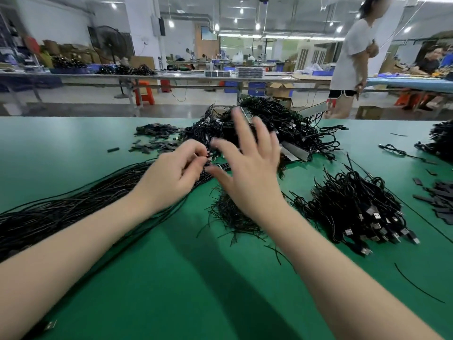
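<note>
left grip (171, 175) pinches cable end (208, 157) | right grip (250, 174) wide, empty (blurred) | risk: end may slip if snagged in pile (289, 119)

Green table (171, 278). Left: long black cable bundle (61, 212) running in towards centre. Far centre: tangled cable heap (282, 119), small black sleeves (157, 138) scattered just left of it. Centre: short wire offcuts (232, 217). Right: USB cable pile (355, 207), plugs facing the near edge. Right edge: flat black pieces (441, 200). One loose wire (416, 285) near right.
</note>
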Demonstrator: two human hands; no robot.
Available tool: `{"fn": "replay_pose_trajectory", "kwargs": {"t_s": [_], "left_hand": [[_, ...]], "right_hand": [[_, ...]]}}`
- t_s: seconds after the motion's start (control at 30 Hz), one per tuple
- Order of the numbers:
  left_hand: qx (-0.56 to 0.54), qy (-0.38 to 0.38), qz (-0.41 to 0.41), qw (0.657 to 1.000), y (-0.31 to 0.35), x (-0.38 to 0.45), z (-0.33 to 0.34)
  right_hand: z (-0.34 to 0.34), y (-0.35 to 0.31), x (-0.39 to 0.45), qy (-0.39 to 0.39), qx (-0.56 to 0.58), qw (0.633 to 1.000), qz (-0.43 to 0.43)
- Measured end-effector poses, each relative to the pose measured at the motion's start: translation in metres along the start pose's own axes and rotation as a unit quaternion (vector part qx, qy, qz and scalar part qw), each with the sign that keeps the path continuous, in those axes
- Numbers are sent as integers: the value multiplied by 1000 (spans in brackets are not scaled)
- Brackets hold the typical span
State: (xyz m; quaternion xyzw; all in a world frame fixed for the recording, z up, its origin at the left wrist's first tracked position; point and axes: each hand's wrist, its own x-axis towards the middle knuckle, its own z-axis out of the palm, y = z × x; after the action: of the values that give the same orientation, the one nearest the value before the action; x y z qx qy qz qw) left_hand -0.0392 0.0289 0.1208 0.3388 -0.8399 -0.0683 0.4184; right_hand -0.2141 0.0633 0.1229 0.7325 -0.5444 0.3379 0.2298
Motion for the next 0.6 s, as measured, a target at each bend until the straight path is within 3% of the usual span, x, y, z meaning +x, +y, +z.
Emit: {"fn": "replay_pose_trajectory", "kwargs": {"t_s": [0.13,0.2,0.33,0.4,0.5,0.6], "left_hand": [[-41,73,-47,995,-17,-19,15],[-16,90,-79,993,-34,-34,16],[62,87,-133,985,-65,-73,9],[77,78,-153,982,-74,-85,2],[50,83,-157,983,-74,-84,-5],[-7,85,-202,976,-72,-70,-15]], "right_hand": [[-35,1,56,-223,38,971,-81],[-62,11,82,-192,11,978,-84],[-125,61,112,-49,20,999,-10],[-148,86,104,-34,-5,999,-5],[-154,124,64,-89,-56,994,13],[-129,156,-5,-233,-99,962,102]]}}
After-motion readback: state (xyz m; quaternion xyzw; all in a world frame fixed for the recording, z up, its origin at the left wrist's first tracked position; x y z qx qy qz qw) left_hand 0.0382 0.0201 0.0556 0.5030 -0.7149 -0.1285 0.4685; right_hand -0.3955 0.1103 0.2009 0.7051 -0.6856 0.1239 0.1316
